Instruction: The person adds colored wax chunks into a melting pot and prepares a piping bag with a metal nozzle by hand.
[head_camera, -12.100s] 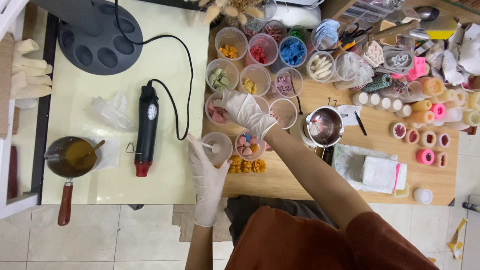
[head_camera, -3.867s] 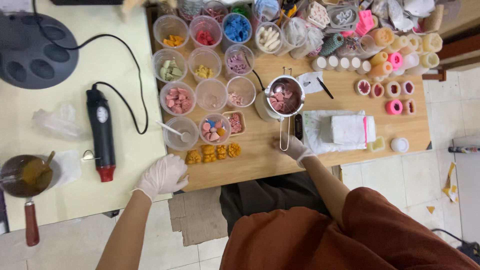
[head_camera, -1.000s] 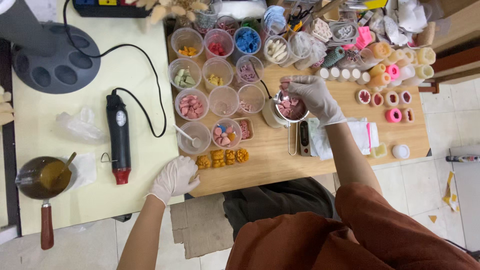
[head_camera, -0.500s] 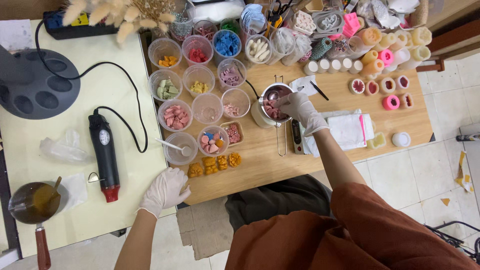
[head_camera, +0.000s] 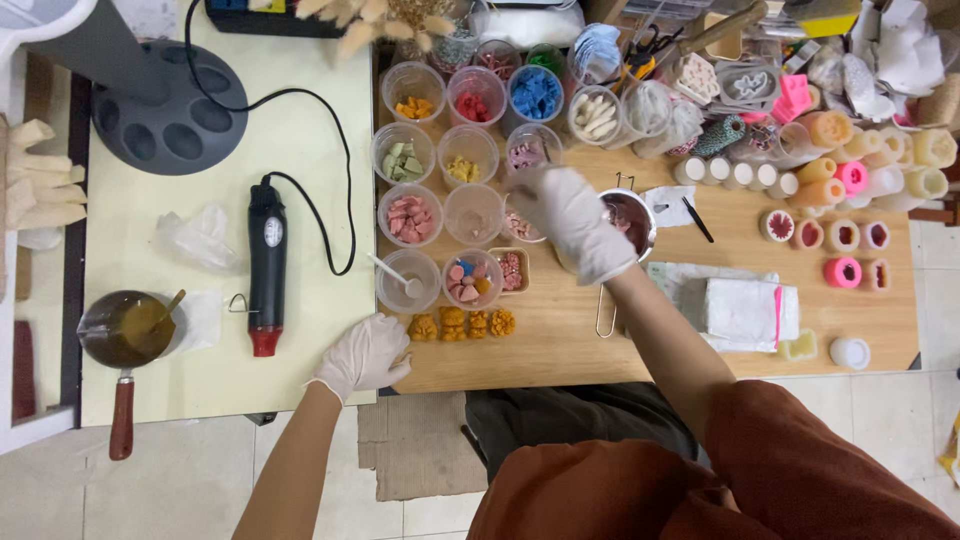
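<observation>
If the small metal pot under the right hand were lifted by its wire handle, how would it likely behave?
The small metal pot probably tips toward its bowl, since the thin wire handle juts out one side. It holds pinkish pieces, so they may shift or spill. The gloved right hand covers its rim, hiding how full it is.

Item, as we record it: our right hand (head_camera: 572, 220), in a white glove, palm down with fingers spread, lies over the left rim of a small metal pot (head_camera: 628, 218). We note pink pieces inside the pot, upright on the wooden table (head_camera: 740, 360), its wire handle toward the near edge. Our left hand (head_camera: 365, 353), also gloved, rests flat at the table's near edge, just beside four orange moulded figures (head_camera: 461, 324).
</observation>
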